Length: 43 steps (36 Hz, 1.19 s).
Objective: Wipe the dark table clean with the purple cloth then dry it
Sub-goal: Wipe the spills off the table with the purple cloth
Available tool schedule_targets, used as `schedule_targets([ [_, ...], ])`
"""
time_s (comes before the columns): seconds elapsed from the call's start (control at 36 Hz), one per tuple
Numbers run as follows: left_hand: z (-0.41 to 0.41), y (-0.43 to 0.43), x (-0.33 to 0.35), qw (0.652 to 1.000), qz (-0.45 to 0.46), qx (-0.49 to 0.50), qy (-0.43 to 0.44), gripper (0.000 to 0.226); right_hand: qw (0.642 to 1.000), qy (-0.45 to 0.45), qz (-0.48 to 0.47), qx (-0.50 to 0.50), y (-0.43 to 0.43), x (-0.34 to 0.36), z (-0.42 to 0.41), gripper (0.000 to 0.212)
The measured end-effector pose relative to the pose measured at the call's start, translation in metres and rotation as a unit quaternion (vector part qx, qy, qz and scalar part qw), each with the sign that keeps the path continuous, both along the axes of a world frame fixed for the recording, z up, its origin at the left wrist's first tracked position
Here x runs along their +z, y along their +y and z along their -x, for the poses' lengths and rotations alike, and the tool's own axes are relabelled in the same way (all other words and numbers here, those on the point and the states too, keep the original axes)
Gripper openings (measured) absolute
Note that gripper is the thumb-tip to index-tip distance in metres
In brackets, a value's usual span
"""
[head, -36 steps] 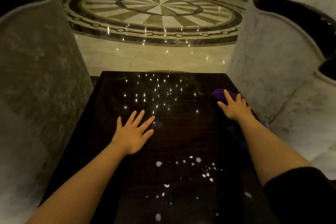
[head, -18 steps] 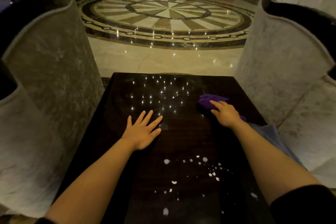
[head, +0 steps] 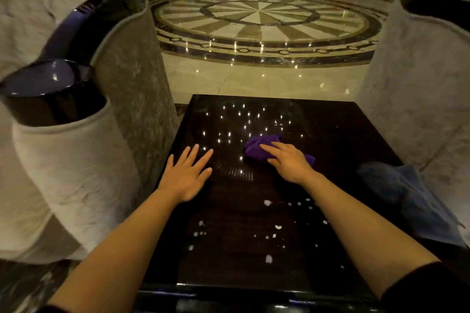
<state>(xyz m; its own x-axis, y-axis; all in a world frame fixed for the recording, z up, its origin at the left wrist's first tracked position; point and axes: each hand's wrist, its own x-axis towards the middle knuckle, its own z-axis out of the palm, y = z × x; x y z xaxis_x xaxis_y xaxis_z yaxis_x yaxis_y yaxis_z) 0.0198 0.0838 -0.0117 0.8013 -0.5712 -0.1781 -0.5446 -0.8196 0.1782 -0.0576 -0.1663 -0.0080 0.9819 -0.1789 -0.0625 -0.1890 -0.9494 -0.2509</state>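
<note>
The dark glossy table (head: 330, 134) fills the lower middle of the head view. My right hand (head: 287, 160) presses down on the bunched purple cloth (head: 256, 146) near the table's middle. My left hand (head: 187, 174) lies flat on the table's left side, fingers spread, holding nothing. Several white droplets (head: 267, 203) speckle the near half of the top, between my forearms. A blue-grey cloth (head: 396, 193) hangs over the table's right edge.
Pale upholstered armchairs flank the table: one with a dark glossy armrest (head: 50, 84) at left, another (head: 419, 84) at right. Beyond the far edge lies a polished marble floor with a round inlay (head: 262, 23).
My right hand has slid the purple cloth leftwards from the table's right edge to its middle. The left hand has stayed flat in place. The view has shifted, revealing the blue-grey cloth.
</note>
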Motion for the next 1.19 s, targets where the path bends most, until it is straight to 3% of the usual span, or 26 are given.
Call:
schedule_targets([
  [0.44, 0.040, 0.070, 0.002, 0.998, 0.011, 0.043, -0.037, 0.056, 0.990, -0.004, -0.028, 0.141, 0.092, -0.004, 0.018, 0.043],
  [0.81, 0.073, 0.078, 0.009, 0.998, 0.014, 0.031, -0.044, 0.054, 0.948, 0.003, -0.038, 0.317, 0.146, 0.005, 0.088, 0.041],
  [1.0, 0.089, 0.066, -0.013, 1.000, 0.012, 0.014, -0.009, 0.054, 0.941, -0.030, -0.070, 0.328, 0.123, 0.004, 0.138, 0.035],
  [1.19, 0.087, 0.064, -0.018, 1.000, -0.008, 0.004, -0.007, 0.052, 0.948, -0.001, -0.059, 0.314, 0.087, 0.015, 0.182, 0.032],
])
